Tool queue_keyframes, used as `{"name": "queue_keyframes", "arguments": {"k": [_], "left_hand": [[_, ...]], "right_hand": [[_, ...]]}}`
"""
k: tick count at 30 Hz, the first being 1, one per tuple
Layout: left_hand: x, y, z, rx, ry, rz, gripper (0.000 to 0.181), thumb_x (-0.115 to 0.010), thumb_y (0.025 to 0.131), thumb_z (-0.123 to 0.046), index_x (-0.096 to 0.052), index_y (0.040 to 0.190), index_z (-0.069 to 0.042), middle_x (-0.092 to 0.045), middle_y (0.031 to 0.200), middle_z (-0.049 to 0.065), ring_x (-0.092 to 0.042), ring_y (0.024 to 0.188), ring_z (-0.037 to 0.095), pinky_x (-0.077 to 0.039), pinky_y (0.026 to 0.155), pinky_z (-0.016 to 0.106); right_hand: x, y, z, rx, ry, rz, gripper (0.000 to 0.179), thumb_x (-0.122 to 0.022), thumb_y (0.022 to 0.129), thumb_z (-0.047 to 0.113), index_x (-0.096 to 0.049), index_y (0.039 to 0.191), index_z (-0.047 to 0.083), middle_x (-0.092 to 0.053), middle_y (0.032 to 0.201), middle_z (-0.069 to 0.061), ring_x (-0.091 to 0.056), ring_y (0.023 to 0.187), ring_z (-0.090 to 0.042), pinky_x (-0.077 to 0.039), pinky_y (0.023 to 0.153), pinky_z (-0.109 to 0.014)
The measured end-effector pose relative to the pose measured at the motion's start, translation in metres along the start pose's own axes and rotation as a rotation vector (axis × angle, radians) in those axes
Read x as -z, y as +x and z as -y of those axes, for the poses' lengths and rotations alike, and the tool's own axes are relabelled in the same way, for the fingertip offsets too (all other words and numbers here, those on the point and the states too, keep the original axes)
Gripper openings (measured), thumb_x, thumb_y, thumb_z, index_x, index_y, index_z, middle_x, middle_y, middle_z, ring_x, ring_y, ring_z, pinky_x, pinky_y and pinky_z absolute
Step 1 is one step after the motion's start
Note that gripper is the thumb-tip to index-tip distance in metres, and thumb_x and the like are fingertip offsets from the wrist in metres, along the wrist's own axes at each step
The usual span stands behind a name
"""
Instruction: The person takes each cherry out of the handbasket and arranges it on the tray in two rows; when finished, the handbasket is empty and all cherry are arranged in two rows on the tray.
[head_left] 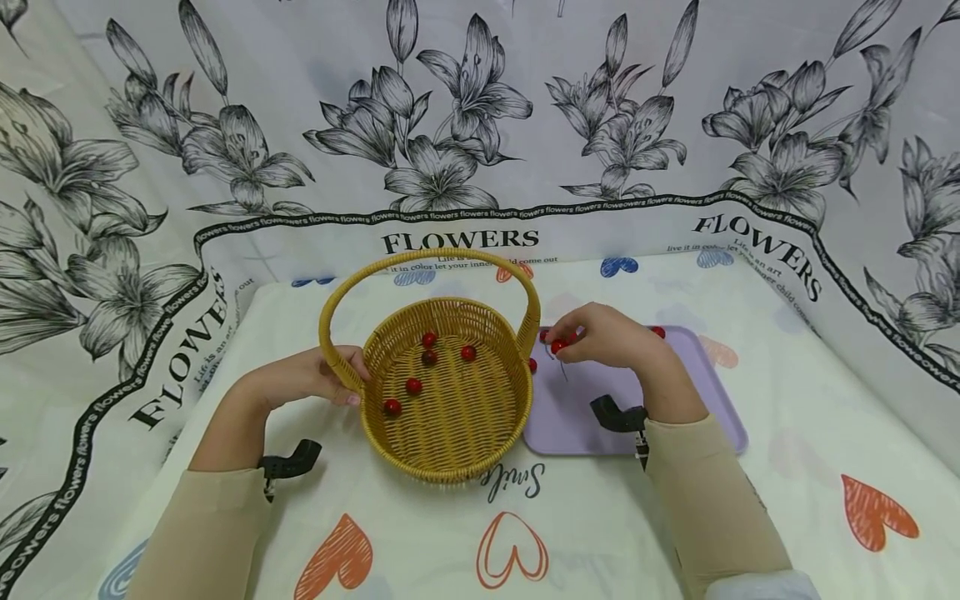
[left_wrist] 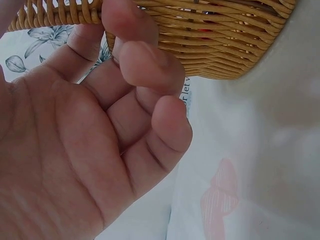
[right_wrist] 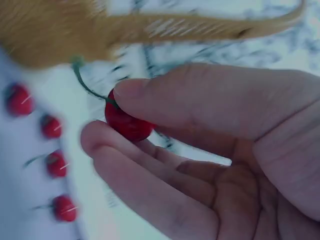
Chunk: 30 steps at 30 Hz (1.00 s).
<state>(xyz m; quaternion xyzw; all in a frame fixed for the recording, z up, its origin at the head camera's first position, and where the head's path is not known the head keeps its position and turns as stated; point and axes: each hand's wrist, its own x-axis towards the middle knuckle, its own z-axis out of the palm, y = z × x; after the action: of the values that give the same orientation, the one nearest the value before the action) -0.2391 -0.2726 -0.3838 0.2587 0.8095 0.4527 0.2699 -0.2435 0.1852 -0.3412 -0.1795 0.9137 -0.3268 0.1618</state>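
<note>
A round yellow wicker basket [head_left: 448,475] with a tall arched handle stands in the middle of the table. Several red cherries [head_left: 414,386] lie inside it, mostly toward its left and back. My left hand [head_left: 300,377] grips the basket's left side at the foot of the handle, with fingertips curled at the weave in the left wrist view. Over the tray's back left corner, my right hand [head_left: 603,337] pinches a red cherry [right_wrist: 127,120] between thumb and fingers. Its green stem points out past the fingertips.
A light purple tray [head_left: 581,421] lies to the right of the basket, close against it. More cherries [right_wrist: 56,164] sit along the tray's edge in the right wrist view. A white cloth [head_left: 420,542] with printed hearts covers the table, and a flower-printed curtain [head_left: 465,108] hangs behind.
</note>
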Motion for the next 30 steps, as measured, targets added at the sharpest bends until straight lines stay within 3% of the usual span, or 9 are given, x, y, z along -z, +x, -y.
{"name": "queue_keyframes", "arguments": {"k": [7,17,24,30], "left_hand": [[-0.001,-0.001,0.002,0.006,-0.009,-0.007,0.028,-0.080,0.087,-0.013,-0.064,0.107,-0.002,-0.060,0.094,0.006,-0.050,0.085,0.022,-0.040,0.075,0.036],[0.000,0.002,-0.001,0.014,-0.002,-0.008,0.027,-0.081,0.087,-0.013,-0.064,0.105,-0.004,-0.061,0.095,0.007,-0.049,0.087,0.024,-0.039,0.076,0.037],[0.000,0.001,0.000,0.022,-0.002,-0.011,0.027,-0.081,0.086,-0.014,-0.064,0.105,-0.004,-0.061,0.095,0.007,-0.049,0.088,0.024,-0.039,0.076,0.037],[0.001,0.000,0.002,0.019,-0.002,-0.011,0.027,-0.081,0.087,-0.014,-0.064,0.105,-0.004,-0.061,0.095,0.008,-0.050,0.087,0.024,-0.040,0.075,0.037]], "right_hand": [[-0.024,0.034,-0.029,-0.026,-0.129,-0.011,0.019,-0.078,0.090,0.016,-0.077,0.105,0.005,-0.073,0.098,-0.005,-0.064,0.094,-0.023,-0.053,0.088,-0.042],[-0.037,0.043,-0.030,-0.049,-0.262,-0.031,0.018,-0.080,0.086,0.016,-0.077,0.100,0.005,-0.071,0.095,-0.008,-0.063,0.093,-0.026,-0.052,0.089,-0.044],[-0.016,0.019,-0.012,-0.098,-0.193,-0.064,0.032,-0.079,0.090,0.022,-0.075,0.116,0.005,-0.069,0.106,-0.010,-0.061,0.097,-0.028,-0.053,0.087,-0.045],[0.007,-0.018,0.019,-0.044,-0.134,-0.081,0.016,-0.076,0.093,0.024,-0.075,0.104,0.012,-0.067,0.093,-0.003,-0.058,0.088,-0.024,-0.050,0.075,-0.040]]}}
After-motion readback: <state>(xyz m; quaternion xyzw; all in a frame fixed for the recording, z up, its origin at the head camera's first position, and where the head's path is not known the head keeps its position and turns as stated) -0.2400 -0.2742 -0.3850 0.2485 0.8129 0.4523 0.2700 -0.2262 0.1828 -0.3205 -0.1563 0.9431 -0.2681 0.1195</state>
